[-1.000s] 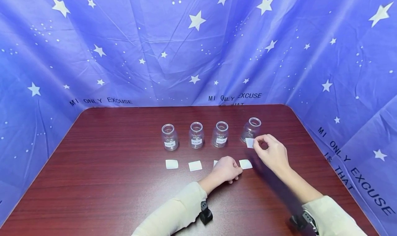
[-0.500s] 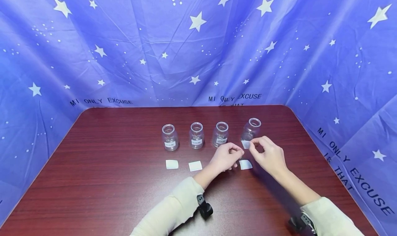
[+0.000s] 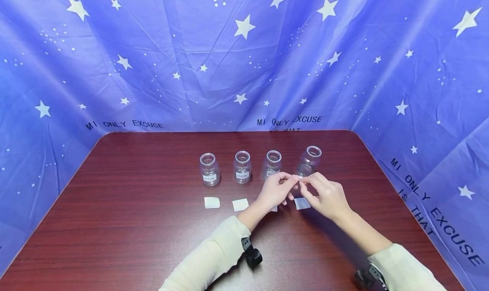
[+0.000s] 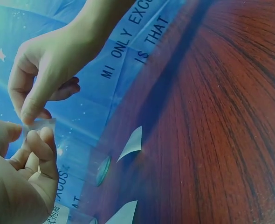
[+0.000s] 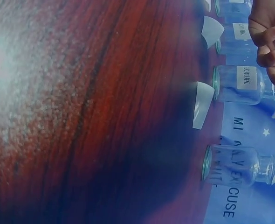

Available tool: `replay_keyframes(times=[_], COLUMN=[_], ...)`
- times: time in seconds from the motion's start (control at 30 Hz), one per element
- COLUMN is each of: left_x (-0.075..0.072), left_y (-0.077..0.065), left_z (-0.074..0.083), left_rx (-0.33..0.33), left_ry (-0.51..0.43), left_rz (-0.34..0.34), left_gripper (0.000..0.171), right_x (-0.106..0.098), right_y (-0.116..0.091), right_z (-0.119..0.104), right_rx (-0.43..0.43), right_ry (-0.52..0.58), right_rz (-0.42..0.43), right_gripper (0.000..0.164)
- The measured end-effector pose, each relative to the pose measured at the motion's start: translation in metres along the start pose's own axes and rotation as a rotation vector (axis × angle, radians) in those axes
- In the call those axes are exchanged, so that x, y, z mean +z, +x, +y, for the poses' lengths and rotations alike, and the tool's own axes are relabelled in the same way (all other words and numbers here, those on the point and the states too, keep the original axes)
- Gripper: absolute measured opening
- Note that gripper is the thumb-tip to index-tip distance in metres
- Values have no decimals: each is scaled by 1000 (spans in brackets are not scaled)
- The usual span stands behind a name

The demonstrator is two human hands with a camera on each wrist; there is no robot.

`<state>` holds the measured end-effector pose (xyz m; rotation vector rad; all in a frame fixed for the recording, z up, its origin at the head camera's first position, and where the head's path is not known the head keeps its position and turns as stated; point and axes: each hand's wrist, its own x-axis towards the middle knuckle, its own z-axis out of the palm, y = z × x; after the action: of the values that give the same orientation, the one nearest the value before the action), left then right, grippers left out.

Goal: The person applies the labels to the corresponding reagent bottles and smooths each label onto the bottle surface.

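Note:
A small white label (image 4: 46, 124) is between my two hands, above the table in front of the rightmost glass jar (image 3: 308, 162). My right hand (image 3: 326, 194) pinches it between thumb and finger. My left hand (image 3: 273, 191) meets it from the other side, its fingertips on the label and partly hiding it. That jar bears no label, as the right wrist view shows. To its left stand the other glass jars, among them a labelled jar (image 5: 237, 84), a middle one (image 3: 242, 165) and the leftmost one (image 3: 209, 168), each with a white printed label.
White paper pieces lie in a row before the jars: a left piece (image 3: 212, 202), a second piece (image 3: 240, 204), one mostly under my left hand, and a right piece (image 3: 302, 203). A blue star-patterned curtain (image 3: 191, 49) surrounds the dark red wooden table (image 3: 126, 223).
My left hand has risen from the table beside the paper pieces and come up to the label. My right hand has moved left and slightly down with the label, away from the rightmost jar.

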<state>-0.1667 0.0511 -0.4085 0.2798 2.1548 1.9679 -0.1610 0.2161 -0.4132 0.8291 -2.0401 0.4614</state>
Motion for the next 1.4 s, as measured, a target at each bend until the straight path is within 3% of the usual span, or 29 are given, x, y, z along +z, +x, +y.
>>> replay_keyframes(times=[0.37, 0.67, 0.87, 1.0, 1.1, 1.3, 1.4], left_x=[-1, 0, -2, -3, -3, -1, 1], left_y=[4, 5, 6, 6, 6, 8, 9], left_z=[-2, -2, -2, -2, -2, -3, -5], left_rx=[-6, -19, -17, -17, -11, 16, 29], left_ry=[56, 37, 47, 63, 77, 149, 189], left_rz=[8, 10, 28, 20, 1, -27, -28], left_gripper=[20, 18, 18, 18, 18, 17, 16], right_x=[-1, -6, -7, -6, -6, -13, -15], right_y=[-5, -13, -15, -14, -12, -8, -11], right_z=[5, 11, 14, 15, 14, 17, 22], right_rx=[20, 147, 211, 318, 444, 783, 872], right_ry=[39, 94, 96, 121, 205, 405, 467], right_rz=[-47, -104, -99, -84, -102, -244, -284], right_gripper=[30, 21, 18, 18, 17, 16, 17])
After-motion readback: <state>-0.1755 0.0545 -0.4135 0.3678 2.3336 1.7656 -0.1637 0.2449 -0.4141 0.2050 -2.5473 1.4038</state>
